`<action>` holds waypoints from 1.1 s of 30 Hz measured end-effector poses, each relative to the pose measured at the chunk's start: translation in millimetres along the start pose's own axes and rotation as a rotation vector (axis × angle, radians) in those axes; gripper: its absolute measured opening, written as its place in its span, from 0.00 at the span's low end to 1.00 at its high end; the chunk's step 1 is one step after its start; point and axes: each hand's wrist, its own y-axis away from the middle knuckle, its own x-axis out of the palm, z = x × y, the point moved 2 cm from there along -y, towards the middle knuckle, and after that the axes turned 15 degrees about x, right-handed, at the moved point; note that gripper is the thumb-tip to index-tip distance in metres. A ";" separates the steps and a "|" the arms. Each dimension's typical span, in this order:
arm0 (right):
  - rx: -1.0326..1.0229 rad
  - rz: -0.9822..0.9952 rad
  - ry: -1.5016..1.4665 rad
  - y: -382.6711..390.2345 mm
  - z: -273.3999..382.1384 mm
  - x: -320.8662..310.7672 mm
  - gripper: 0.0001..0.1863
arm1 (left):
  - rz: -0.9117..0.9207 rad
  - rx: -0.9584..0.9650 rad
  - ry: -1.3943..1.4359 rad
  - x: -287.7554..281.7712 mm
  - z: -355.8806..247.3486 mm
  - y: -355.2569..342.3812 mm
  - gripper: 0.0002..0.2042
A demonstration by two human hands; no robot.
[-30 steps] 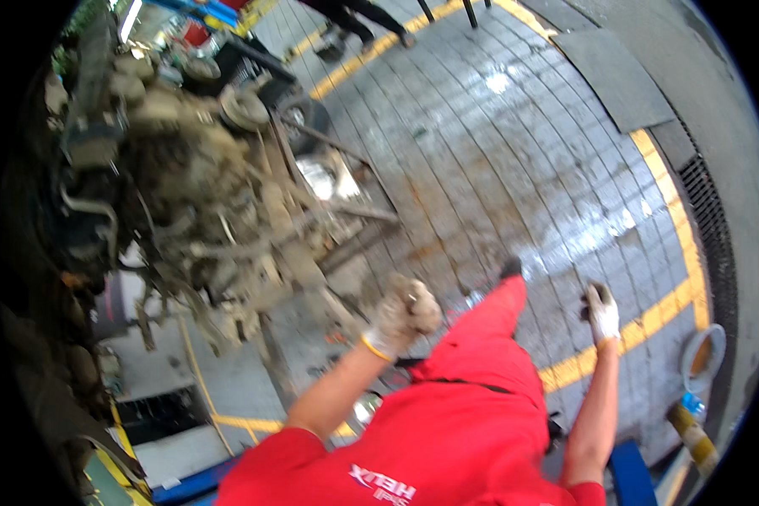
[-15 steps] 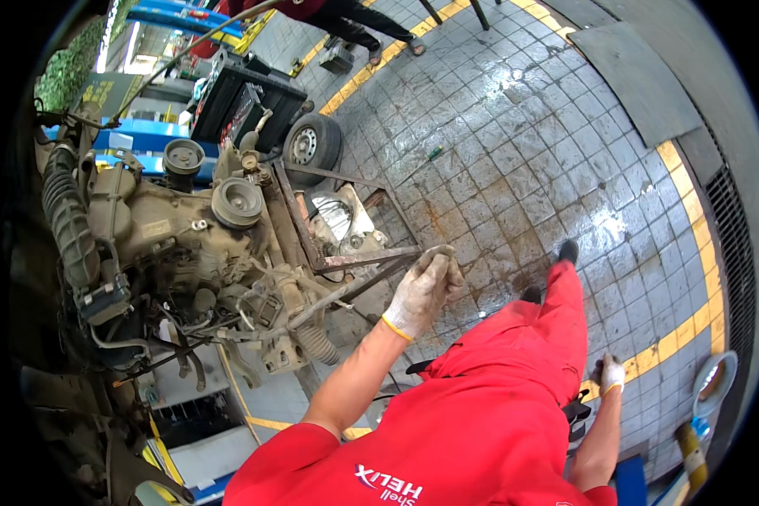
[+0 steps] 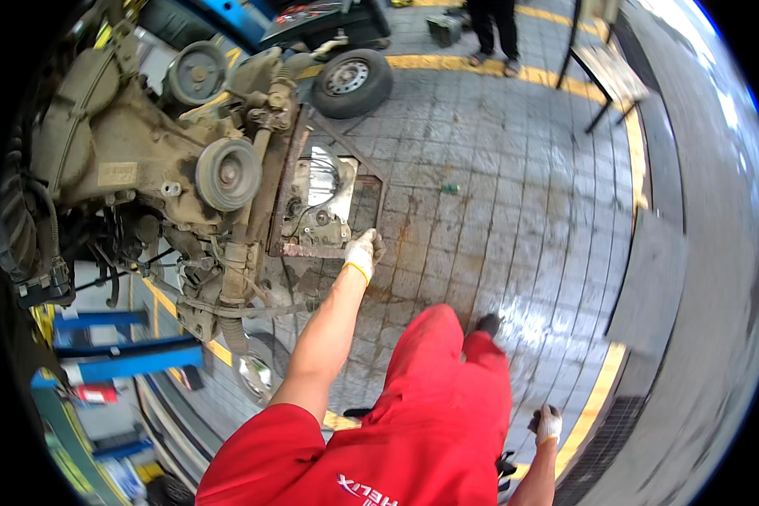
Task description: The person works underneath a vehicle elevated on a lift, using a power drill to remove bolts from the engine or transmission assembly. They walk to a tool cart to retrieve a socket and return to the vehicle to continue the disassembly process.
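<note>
My left hand (image 3: 365, 253), in a whitish work glove with a yellow cuff, is reached out in front with its fingers curled closed. It appears over the near corner of a rusty metal frame (image 3: 291, 240); whether it touches the frame I cannot tell. Any item inside the fingers is hidden. Low at my right side, my right hand (image 3: 548, 424), in a similar glove with dark-stained fingers, is also closed, and its contents do not show. To the left stands a dusty engine (image 3: 156, 156) with a round pulley (image 3: 228, 174). A metal part with a hose (image 3: 320, 218) appears within the frame.
A wheel with a tyre (image 3: 352, 83) lies beyond the frame, near a dark tool cart (image 3: 325, 27). Another person's legs (image 3: 493, 38) stand at the far side. A chair (image 3: 611, 72) is at the far right, with a grey mat (image 3: 649, 282) nearer. The tiled floor (image 3: 514, 185) looks wet.
I have stepped forward and turned, so the engine and frame look larger and the wheel nearer. My left hand has come to overlap the frame's near corner. Both hands stay closed.
</note>
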 end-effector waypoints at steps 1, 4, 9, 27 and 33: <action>-0.033 -0.011 -0.005 4.6 38.4 -5.3 0.13 | -0.064 -0.010 0.030 1.6 1.4 -23.3 0.05; -0.114 -0.069 0.033 -3.1 130.9 -9.4 0.13 | -0.218 -0.043 0.109 0.6 0.1 -85.5 0.06; -0.263 -0.059 0.188 14.9 256.7 56.5 0.16 | -0.286 -0.150 0.222 -3.3 -0.9 -180.0 0.10; -0.141 0.127 0.433 52.1 327.8 222.4 0.16 | -0.139 -0.093 -0.505 -44.4 17.8 -226.2 0.20; -0.082 0.036 0.319 33.9 309.2 169.5 0.16 | 0.689 0.070 -1.146 77.3 72.1 -53.5 0.23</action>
